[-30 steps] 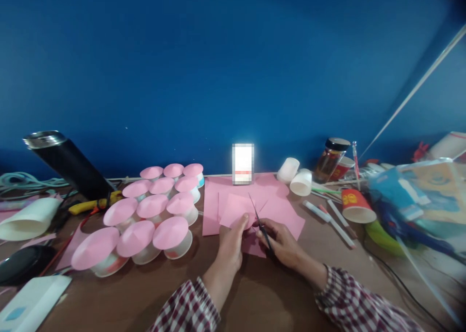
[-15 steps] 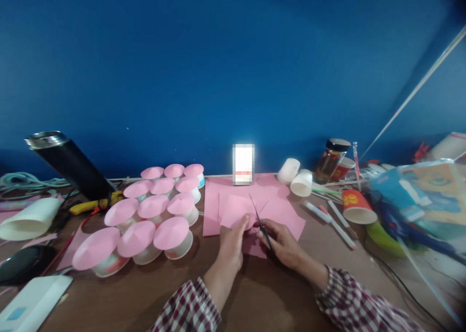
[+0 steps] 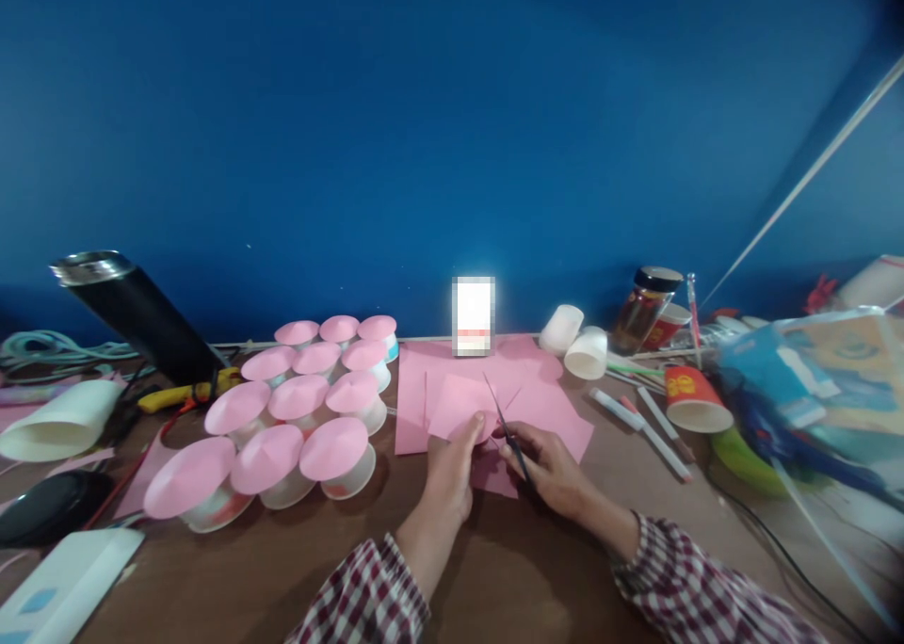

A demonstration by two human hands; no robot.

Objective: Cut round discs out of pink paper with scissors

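Between thumb and fingers, my left hand (image 3: 453, 470) pinches a piece of pink paper (image 3: 459, 404), held over larger pink sheets (image 3: 413, 376) on the table. My right hand (image 3: 547, 465) is closed round a pair of dark scissors (image 3: 511, 437). Their blades point up and away from me, close to the paper's right edge. Whether the blades touch the paper I cannot tell. To the left of my hands stand several paper cups topped with shallow pink paper cones (image 3: 333, 448), set in rows.
At the left lean a black flask (image 3: 148, 310) and a white cup (image 3: 63, 418) on its side. Behind the sheets glows a blurred-out phone-like rectangle (image 3: 473, 316). Rightward lie white cups (image 3: 586, 352), markers (image 3: 660, 446), a red cup (image 3: 696, 399) and a tea bottle (image 3: 644, 310).
The view has shifted very slightly. Both hands, the paper and the scissors hold nearly the same position as before.
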